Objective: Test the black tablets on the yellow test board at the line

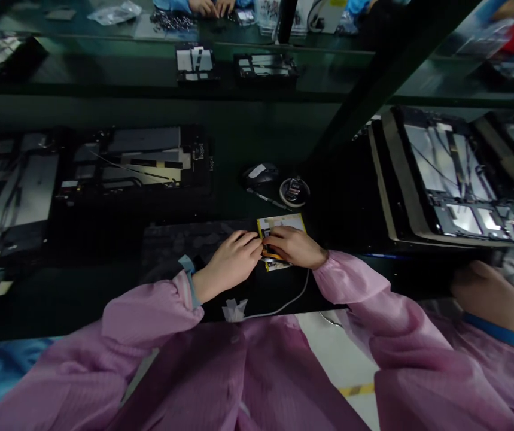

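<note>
Two or more flat white rectangular pieces with yellow edges (286,221), like thin battery packs, lie at the middle of the dark bench under my hands. My left hand (237,261) has its fingers closed at the left edge of these pieces. From the right, my right hand (296,246) reaches over them with bent fingers pressed on the top, near an orange strip. The fingertips of both hands nearly meet there, and small details between them are hidden. A dark flat mat (180,242) lies beside my left hand.
Behind my hands are a computer mouse (261,173), a small round dish (294,191) and a thin pen-like tool (268,199). Opened device housings (140,158) lie left; more are stacked right (449,161). A white cable (283,306) runs near the front edge. Other people sit nearby.
</note>
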Motion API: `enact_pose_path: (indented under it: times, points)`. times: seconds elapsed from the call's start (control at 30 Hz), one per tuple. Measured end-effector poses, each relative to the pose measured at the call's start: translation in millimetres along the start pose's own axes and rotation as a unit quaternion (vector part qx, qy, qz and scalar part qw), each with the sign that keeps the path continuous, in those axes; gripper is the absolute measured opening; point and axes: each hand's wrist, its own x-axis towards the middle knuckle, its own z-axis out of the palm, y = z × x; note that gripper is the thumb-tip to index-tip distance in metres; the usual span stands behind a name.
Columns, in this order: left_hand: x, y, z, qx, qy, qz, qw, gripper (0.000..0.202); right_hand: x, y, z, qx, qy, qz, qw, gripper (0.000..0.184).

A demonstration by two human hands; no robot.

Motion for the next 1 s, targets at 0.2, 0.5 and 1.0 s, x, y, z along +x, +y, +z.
enact_pose_path:
  times: [0.2,0.5,1.0]
  points:
    - [-8.3,-5.5,-2.1,-0.022,0.004,-0.009,1.000,0.026,2.8,2.6,1.4,-0.038,-0.004,-0.029,0.999,0.020]
    - [-74.8,-30.2,-28.2,-0.121,0.092,-0.272,0.950,0.040,5.6,-19.9,-13.6,0.114,0.104,0.109,0.982,0.022]
    - [-209.9,-25.8,-45.2,-0.323,0.260,-0.608,0.678,0.055,46.5,-116.9,-43.0,0.191,0.179,0.257,0.930,0.007]
